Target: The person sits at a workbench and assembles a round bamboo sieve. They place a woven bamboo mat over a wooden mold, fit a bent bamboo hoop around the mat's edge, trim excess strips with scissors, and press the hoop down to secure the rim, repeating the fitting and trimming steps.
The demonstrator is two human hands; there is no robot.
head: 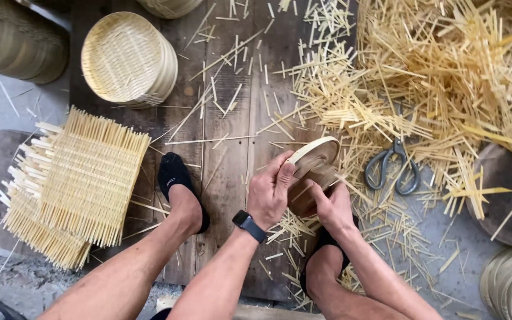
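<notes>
Mats of woven yellow strips are stacked at the left, with round trays above them. A round bamboo hoop is held over the plank floor. It is gripped by the left hand and right hand. Scissors are seen nearby.

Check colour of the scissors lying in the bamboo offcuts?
Dark grey metal scissors, handles and blades alike, lying on pale yellow bamboo strips. Head view shows them.
</notes>
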